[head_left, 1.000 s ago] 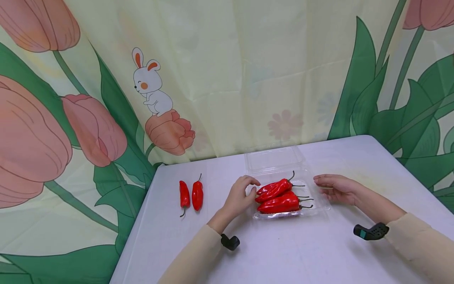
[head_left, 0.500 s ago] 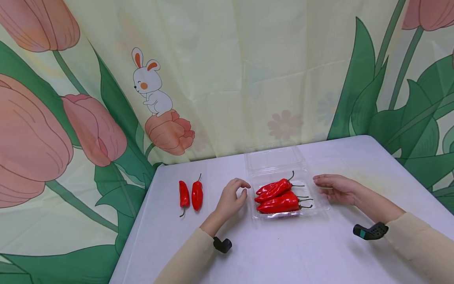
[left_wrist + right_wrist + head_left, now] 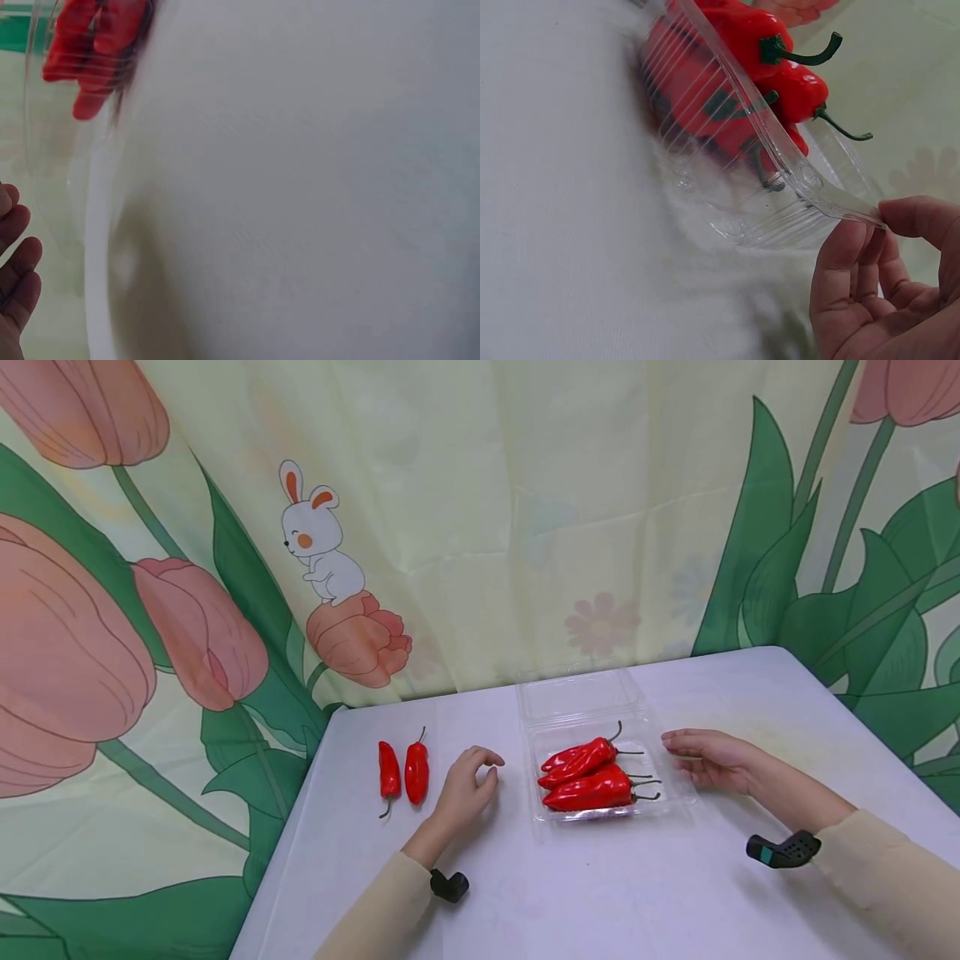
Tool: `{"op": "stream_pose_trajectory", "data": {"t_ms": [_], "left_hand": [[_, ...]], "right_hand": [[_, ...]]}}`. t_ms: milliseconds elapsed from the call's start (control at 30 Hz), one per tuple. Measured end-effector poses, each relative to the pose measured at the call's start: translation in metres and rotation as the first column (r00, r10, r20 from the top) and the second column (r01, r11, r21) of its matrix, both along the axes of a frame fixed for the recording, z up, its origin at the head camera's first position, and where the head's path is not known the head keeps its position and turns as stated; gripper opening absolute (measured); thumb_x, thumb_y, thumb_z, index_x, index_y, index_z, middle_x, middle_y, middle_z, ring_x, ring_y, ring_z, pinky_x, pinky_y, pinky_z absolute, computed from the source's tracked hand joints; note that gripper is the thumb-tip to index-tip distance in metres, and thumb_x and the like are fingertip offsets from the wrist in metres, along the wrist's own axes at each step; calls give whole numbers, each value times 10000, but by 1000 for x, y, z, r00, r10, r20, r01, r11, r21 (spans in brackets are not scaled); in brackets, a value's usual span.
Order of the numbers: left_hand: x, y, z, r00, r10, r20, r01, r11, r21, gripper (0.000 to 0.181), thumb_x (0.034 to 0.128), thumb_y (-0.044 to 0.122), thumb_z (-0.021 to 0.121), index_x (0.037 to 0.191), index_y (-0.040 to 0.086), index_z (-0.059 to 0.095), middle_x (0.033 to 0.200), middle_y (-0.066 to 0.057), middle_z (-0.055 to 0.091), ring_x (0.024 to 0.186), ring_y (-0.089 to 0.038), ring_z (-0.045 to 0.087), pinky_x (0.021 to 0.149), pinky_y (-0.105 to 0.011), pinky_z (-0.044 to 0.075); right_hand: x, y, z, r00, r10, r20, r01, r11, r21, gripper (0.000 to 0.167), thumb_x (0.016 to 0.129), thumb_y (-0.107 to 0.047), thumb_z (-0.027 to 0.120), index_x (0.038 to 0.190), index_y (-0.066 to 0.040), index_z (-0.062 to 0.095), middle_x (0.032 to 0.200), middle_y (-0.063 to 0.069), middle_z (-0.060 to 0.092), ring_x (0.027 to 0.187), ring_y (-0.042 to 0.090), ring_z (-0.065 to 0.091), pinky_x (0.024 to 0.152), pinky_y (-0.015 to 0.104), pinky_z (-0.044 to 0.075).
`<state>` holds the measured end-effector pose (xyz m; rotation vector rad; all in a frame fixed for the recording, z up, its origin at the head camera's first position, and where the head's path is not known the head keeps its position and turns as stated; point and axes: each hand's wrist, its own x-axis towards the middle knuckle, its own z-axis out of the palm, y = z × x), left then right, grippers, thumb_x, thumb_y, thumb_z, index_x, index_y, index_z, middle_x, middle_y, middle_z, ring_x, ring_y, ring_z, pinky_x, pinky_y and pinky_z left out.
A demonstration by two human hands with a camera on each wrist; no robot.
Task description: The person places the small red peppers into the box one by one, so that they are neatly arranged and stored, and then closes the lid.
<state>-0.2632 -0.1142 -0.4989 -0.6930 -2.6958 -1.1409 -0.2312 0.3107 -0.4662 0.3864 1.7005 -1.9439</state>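
right hand (image 3: pixel 708 760) pinches the rim of the clear box (image 3: pixel 847 210); left hand (image 3: pixel 461 793) is empty, fingers loosely bent. tug that thin rim and i'd guess it tips, spilling the heaped peppers (image 3: pixel 592 789) between the hands. stems (image 3: pixel 806 59) poking toward the right hand could block closing. two loose peppers (image 3: pixel 417 772) lie just left of the left hand; past both hands, the open lid (image 3: pixel 577 695), then curtain (image 3: pixel 465 527).

You are wearing beige sleeves (image 3: pixel 382 897) and black wrist cameras (image 3: pixel 783 850), the right one showing a teal patch. You are seeing glossy red peppers (image 3: pixel 588 789) with dark green stems (image 3: pixel 806 58), and a clear, ribbed container (image 3: pixel 780 157). The tablecloth (image 3: pixel 555 902) is showing white; the cream curtain (image 3: pixel 570 485) is displaying pink tulips (image 3: pixel 198 631), green leaves (image 3: pixel 765 535) and a white rabbit (image 3: pixel 333 577).
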Motion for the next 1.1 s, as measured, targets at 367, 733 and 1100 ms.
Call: {"op": "stream_pose_trajectory", "data": {"t_ms": [367, 733, 1100], "left_hand": [[6, -29, -2, 988, 147, 54, -146, 989, -14, 173, 947, 119, 717, 1102, 191, 689, 1149, 38, 676, 1110, -179, 629, 976, -415, 576], [3, -58, 0, 963, 269, 26, -267, 962, -48, 191, 924, 93, 740, 1085, 179, 685, 1139, -10, 672, 1076, -214, 618, 919, -400, 593], [-1, -76, 1, 916, 401, -32, -402, 908, -121, 295, 867, 109, 801, 1130, 152, 674, 1245, -67, 655, 1179, -286, 599, 886, -466, 617]], "right_hand": [[-1, 0, 0, 1000, 7, -3, -7, 1000, -1, 467, 1060, -287, 588, 1465, -86, 473, 1031, -7, 649, 846, 122, 655, 743, 211, 569], [-1, 1, -1, 1000, 14, -10, -14, 1000, 12, 413, 1063, -282, 583, 1427, -102, 508, 1027, -11, 639, 850, 126, 648, 748, 216, 571], [-1, 1, -1, 1000, 4, -9, -4, 1000, 4, 245, 1063, -306, 578, 1264, -179, 636, 1061, -27, 641, 863, 127, 652, 763, 223, 575]]}}
